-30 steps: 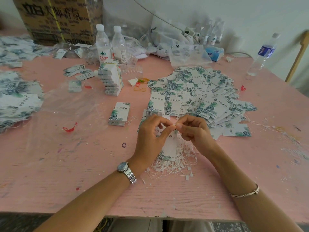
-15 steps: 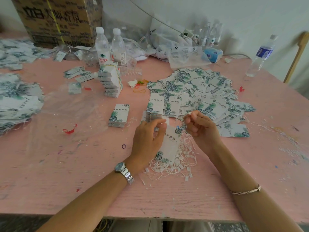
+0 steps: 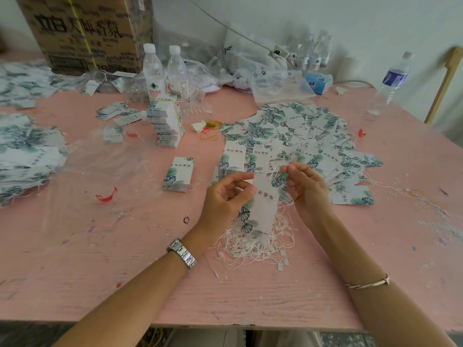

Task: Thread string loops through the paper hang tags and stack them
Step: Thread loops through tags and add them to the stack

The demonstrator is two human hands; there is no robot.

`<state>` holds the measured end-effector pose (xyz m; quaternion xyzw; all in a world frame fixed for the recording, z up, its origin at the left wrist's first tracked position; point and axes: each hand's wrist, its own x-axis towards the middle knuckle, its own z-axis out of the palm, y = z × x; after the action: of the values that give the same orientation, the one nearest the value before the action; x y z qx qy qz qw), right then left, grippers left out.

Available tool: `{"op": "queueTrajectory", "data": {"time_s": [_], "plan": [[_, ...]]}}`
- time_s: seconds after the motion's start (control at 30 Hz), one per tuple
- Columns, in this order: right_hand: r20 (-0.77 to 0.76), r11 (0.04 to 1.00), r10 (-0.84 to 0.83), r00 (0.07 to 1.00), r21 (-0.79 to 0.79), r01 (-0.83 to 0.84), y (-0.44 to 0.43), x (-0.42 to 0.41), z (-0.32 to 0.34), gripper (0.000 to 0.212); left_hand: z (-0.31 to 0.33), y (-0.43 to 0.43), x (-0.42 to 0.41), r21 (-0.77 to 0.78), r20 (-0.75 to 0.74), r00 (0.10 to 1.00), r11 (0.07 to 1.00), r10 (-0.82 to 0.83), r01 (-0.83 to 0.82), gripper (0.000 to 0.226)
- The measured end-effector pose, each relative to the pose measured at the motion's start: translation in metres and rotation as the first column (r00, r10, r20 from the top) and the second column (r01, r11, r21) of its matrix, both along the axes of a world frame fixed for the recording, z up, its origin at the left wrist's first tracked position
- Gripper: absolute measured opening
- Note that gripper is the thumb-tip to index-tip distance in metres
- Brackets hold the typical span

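Pink table top (image 3: 105, 276) carries only paint flecks and paper scraps from the hands down to its near edge at 6 o'clock and out toward 4 o'clock, so I judge the forearms have room to swing there. At 9 o'clock a clear plastic sheet (image 3: 100, 171) lies flat. The loose spread of hang tags (image 3: 300, 136) fills 1 o'clock, just beyond the right hand (image 3: 307, 187), and the string pile (image 3: 253, 244) sits under both wrists.

A second ago the two hands met fingertip to fingertip at the tag's top; now they have parted. The left hand (image 3: 224, 197) pinches the held tag (image 3: 263, 206) by its upper left edge. The right hand has lifted toward 1 o'clock, its fingertips closed on a thin white string (image 3: 275, 174). The loop looks threaded and is being drawn through. Stacking should come next, perhaps on the small stack (image 3: 179, 175) at 10 o'clock.
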<state>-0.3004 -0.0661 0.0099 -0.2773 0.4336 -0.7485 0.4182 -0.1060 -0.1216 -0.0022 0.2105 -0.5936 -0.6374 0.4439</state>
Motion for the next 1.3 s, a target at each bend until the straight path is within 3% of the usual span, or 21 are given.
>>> {"op": "queueTrajectory", "data": {"time_s": [0.17,0.3,0.4,0.53,0.6,0.67,0.77,0.9,1.0,1.07,1.17,1.3], "plan": [[-0.270,0.994,0.074,0.960,0.099,-0.049,0.001,0.007,-0.003,0.015,-0.001,-0.005,-0.001,0.172,-0.118,0.982,0.977,0.147,-0.126,0.023],[-0.568,0.983,0.183,0.803,0.107,-0.148,0.006,0.020,-0.006,0.029,-0.003,-0.007,0.000,0.156,-0.115,0.961,0.960,0.250,-0.231,0.021],[-0.597,0.964,0.246,0.764,0.071,-0.255,0.008,0.028,-0.006,0.038,-0.002,-0.006,-0.001,0.121,-0.133,0.953,0.959,0.273,-0.257,0.019],[-0.610,0.977,0.174,0.773,0.009,-0.212,0.007,0.028,-0.006,0.052,-0.002,-0.005,-0.001,0.101,-0.138,0.943,0.951,0.303,-0.291,0.018],[-0.575,0.987,0.073,0.815,-0.074,-0.141,0.008,0.025,-0.002,0.041,-0.002,-0.005,0.000,0.081,-0.126,0.943,0.951,0.308,-0.299,0.017],[-0.601,0.989,-0.091,0.794,-0.148,0.001,0.009,0.020,0.000,0.025,-0.002,-0.005,0.000,0.067,-0.108,0.942,0.948,0.318,-0.312,0.016],[-0.698,0.916,-0.383,0.605,-0.205,0.344,0.005,0.006,0.000,0.016,-0.002,-0.005,0.000,0.066,-0.083,0.939,0.942,0.334,-0.329,0.014],[-0.747,0.689,-0.594,0.299,-0.280,0.668,0.004,-0.023,0.001,0.020,-0.003,-0.004,-0.001,0.027,-0.036,0.946,0.947,0.321,-0.320,0.013],[-0.820,0.619,-0.514,0.253,-0.150,0.771,0.003,-0.037,-0.002,0.032,-0.005,-0.001,-0.001,-0.103,0.031,0.939,0.935,0.343,-0.339,0.011],[-0.878,0.598,-0.391,0.276,-0.015,0.801,0.003,-0.043,-0.006,0.039,-0.007,0.000,0.001,-0.294,0.107,0.914,0.891,0.391,-0.346,0.011],[-0.909,0.592,-0.277,0.313,0.095,0.800,0.002,-0.044,-0.008,0.043,-0.011,0.000,0.003,-0.600,0.252,0.802,0.738,0.541,-0.309,0.012],[-0.929,0.602,-0.213,0.304,0.121,0.790,0.003,-0.040,-0.007,0.045,-0.008,-0.003,0.010,-0.766,0.383,0.635,0.614,0.671,-0.187,0.026]]}}
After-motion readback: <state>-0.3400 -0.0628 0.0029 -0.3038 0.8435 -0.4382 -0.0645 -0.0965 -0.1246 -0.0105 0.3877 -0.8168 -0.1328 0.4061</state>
